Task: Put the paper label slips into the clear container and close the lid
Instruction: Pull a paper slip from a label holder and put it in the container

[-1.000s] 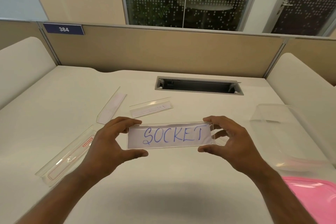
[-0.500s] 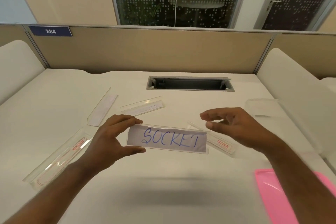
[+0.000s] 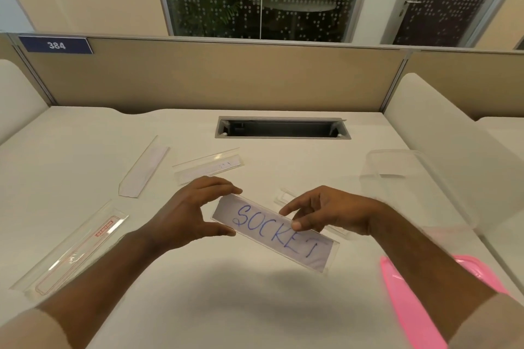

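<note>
A label slip reading SOCKET (image 3: 309, 249) in a clear sleeve hangs tilted above the white desk (image 3: 255, 306), its right end lower. My left hand (image 3: 184, 217) pinches its left end between thumb and fingers. My right hand (image 3: 326, 211) pinches its upper edge near the middle with thumb and forefinger. The clear container (image 3: 402, 176) stands open at the right, and its pink lid (image 3: 411, 306) lies at the front right, partly under my right forearm.
Three more sleeved slips lie on the desk: a long one with red print (image 3: 76, 246) at the front left, one (image 3: 144, 167) further back, and one (image 3: 208, 168) behind my left hand. Another (image 3: 286, 195) shows behind my right hand. A cable slot (image 3: 282, 127) sits at the back.
My right hand let go of the slip's right end, swung away, then came back to pinch its upper edge. The slip has tilted, right end down.
</note>
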{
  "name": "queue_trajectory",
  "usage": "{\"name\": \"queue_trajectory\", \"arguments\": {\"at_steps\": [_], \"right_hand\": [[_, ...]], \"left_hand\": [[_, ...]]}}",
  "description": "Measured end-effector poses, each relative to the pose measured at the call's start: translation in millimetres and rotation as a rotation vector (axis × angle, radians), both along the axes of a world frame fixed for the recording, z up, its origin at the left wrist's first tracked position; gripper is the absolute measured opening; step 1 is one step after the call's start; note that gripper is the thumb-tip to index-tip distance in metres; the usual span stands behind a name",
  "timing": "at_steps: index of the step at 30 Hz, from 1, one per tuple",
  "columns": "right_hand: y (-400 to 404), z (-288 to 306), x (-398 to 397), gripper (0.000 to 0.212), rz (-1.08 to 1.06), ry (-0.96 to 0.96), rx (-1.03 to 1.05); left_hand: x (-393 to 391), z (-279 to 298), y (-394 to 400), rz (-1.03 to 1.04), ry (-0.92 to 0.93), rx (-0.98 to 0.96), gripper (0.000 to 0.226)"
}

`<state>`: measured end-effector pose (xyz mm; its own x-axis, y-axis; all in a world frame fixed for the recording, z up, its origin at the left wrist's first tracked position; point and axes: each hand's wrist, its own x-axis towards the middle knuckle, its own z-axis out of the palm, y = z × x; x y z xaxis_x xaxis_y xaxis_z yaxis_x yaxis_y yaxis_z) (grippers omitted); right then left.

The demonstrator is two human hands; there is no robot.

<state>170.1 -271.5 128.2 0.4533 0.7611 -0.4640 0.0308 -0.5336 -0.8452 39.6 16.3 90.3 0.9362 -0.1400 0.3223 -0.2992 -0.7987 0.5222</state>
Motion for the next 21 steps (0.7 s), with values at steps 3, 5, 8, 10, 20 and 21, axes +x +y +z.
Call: {"name": "queue_trajectory", "arguments": {"at_steps": [3,5,8,10,20,21], "right_hand": [[-8,-4,1,0.034,-0.069,0.043,0.017],[-17,-8,3,0.033,-0.131,0.053,0.02],[-36,-16,8,0.033,-0.262,0.06,0.047],[-49,-19,12,0.033,-0.364,0.062,0.086],[-124,-10,62,0.045,-0.763,-0.044,0.236],[-133,-9,69,0.042,-0.798,-0.055,0.251]], "left_hand": [[11,-14,-3,0.062,0.06,0.009,0.08],[18,-31,-3,0.146,0.118,0.046,0.093],[24,-68,-11,0.316,0.197,0.103,0.098],[29,-92,-24,0.447,0.23,0.135,0.096],[58,-157,-70,0.413,0.348,0.295,0.086],[59,-161,-70,0.411,0.349,0.315,0.086]]}}
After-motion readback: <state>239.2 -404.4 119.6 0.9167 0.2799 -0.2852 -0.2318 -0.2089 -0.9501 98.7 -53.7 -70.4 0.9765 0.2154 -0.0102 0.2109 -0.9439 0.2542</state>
